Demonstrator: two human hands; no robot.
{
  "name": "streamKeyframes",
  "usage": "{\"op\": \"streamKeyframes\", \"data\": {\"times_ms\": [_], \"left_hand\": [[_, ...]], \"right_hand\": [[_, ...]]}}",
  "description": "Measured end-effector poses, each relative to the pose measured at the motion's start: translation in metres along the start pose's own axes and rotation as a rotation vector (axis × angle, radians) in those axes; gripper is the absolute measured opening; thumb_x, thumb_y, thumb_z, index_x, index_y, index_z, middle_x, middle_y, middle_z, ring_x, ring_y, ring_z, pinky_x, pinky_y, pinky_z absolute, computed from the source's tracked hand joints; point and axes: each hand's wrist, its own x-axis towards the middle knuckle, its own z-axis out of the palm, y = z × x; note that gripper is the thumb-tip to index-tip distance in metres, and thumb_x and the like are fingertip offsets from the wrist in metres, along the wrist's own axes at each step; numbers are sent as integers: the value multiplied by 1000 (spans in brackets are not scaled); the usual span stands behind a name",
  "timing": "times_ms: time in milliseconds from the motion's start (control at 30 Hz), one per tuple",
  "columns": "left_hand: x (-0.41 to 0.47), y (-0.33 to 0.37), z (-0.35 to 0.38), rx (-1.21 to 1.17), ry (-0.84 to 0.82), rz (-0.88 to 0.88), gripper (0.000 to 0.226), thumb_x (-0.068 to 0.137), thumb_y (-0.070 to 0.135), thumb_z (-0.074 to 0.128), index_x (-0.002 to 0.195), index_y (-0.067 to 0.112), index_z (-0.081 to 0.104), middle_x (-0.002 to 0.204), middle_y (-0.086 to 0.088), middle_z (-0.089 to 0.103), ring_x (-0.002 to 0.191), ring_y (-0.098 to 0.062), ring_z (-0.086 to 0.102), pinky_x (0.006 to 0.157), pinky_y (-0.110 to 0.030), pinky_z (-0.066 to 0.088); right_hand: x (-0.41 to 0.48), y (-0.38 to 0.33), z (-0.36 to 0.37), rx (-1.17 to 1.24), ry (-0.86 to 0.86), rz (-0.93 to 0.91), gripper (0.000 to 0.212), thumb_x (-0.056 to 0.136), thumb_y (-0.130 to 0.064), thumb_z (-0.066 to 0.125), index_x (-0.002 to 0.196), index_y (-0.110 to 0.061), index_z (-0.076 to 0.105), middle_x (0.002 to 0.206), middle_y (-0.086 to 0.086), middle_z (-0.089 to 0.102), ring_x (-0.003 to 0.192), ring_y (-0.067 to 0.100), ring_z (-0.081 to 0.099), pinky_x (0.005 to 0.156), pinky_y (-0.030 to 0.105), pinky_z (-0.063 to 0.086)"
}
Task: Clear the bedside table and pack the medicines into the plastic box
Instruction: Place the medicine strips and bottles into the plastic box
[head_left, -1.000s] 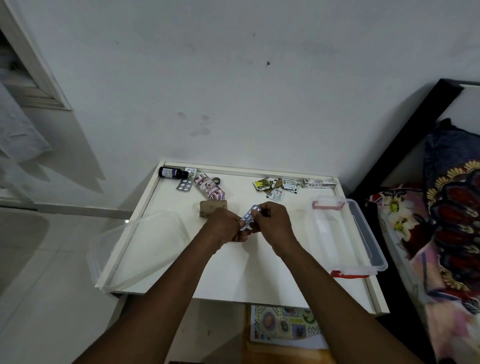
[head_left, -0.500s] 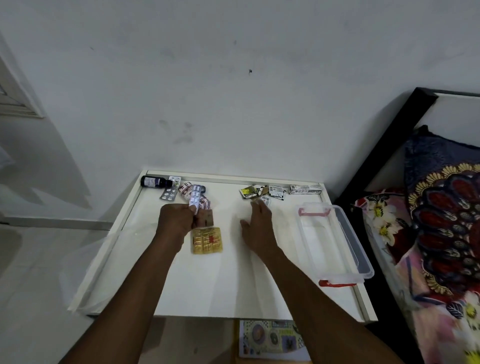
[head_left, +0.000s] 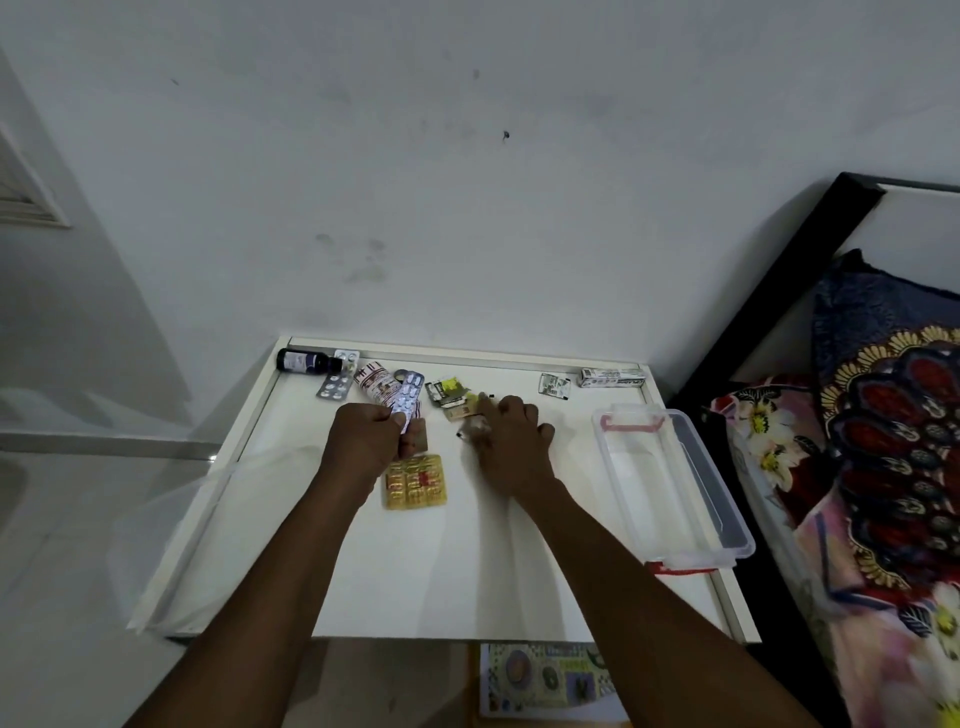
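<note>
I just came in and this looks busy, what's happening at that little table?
A person is sorting medicines on the white bedside table. The left hand holds a silver blister strip; the right hand reaches onto small sachets, its grip blurred. A yellow blister pack and a dark bottle lie on the table. The clear plastic box at the right looks empty.
</note>
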Motion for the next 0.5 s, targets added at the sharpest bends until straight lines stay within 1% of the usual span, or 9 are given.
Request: {"op": "streamKeyframes", "data": {"times_ms": [100,167,200,267,333,367,433,467,500], "left_hand": [[-2,-1,-3,16,-17,-4,19,99,0,57,90,-5,73,64,-5,72,49,-14,60,55,-27,57],[-1,-1,-6,25,-5,-15,20,99,2,59,88,-4,74,67,-8,72,57,-21,59,66,-34,57],[-1,0,-7,24,-3,-21,20,98,2,59,85,-2,74,66,-8,72,58,-22,59,66,-34,57],[-2,1,-6,8,-8,-28,20,98,0,59,85,-4,73,66,-10,71,54,-20,58,56,-28,56],[-2,2,-4,-5,-15,-25,20,98,-2,58,84,-5,71,66,-10,71,49,-16,58,45,-22,52],[-2,2,-3,-1,-20,-20,21,98,-2,57,82,-4,71,65,-9,71,46,-14,58,43,-21,51],[-2,2,-1,2,-34,-10,25,98,-3,56,78,-1,70,62,-6,71,41,-10,57,42,-20,49],[-2,1,-1,-3,-39,-8,26,98,-3,55,76,0,69,63,-8,70,40,-9,56,41,-19,49],[-2,1,-1,-6,-42,-7,27,98,-3,55,75,0,69,65,-9,70,39,-9,56,41,-19,49]], "right_hand": [[-2,17,-6,44,21,62,40,94,-49,57,123,-22,63,126,5,48,124,28,42,96,42,40],[-3,27,-10,109,39,97,36,91,-47,63,114,-20,69,122,6,51,123,28,44,95,40,44],[-4,30,-11,148,53,113,35,90,-46,66,111,-18,70,120,6,52,122,28,45,94,40,46],[-4,35,-13,225,95,150,31,87,-40,71,105,-14,71,118,5,55,120,28,48,91,41,46],[-5,36,-12,259,130,133,28,89,-35,68,108,-14,69,122,3,57,124,29,49,91,40,42],[-5,34,-11,245,111,94,30,91,-37,64,115,-17,67,130,1,56,129,28,47,95,41,38],[-5,27,-7,164,4,-6,41,93,-44,60,132,-30,61,149,-2,46,140,25,38,106,46,30],[-5,23,-5,133,-36,-34,44,92,-46,60,135,-35,59,153,-2,42,142,26,35,109,48,28],[-4,20,-3,128,-45,-37,43,91,-47,61,133,-37,61,152,-2,43,141,26,36,109,49,28]]}}
